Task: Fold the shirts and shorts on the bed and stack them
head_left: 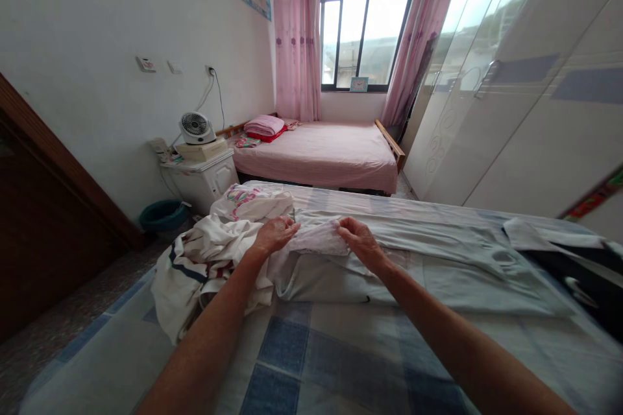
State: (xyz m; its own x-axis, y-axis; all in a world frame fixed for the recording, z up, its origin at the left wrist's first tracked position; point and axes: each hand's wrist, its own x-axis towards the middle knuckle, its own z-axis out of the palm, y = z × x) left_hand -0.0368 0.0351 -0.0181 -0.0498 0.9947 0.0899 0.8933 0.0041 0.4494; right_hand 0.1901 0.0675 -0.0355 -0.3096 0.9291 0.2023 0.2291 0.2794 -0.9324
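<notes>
A pair of pale grey-green trousers [335, 279] with a small dark swoosh lies stretched across the checked bed. Over its left end, my two hands hold a piece of thin white cloth [318, 240] between them; whether it belongs to the trousers I cannot tell. Fingers of my right hand [361, 241] pinch its right edge. My left hand [276, 233] is closed at the other edge, its fingertips pressed together. Beside my left forearm sits a crumpled heap of white clothes [209, 253] with a dark stripe. A black garment [574, 266] with white parts lies at the far right.
Beyond this bed stands a second bed [335, 149] with a pink sheet and a folded pink quilt [264, 125]. A fan [196, 127] rests on the white bedside cabinet [214, 178], near a teal bin [163, 215]. Glossy wardrobe doors [516, 104] line the right side.
</notes>
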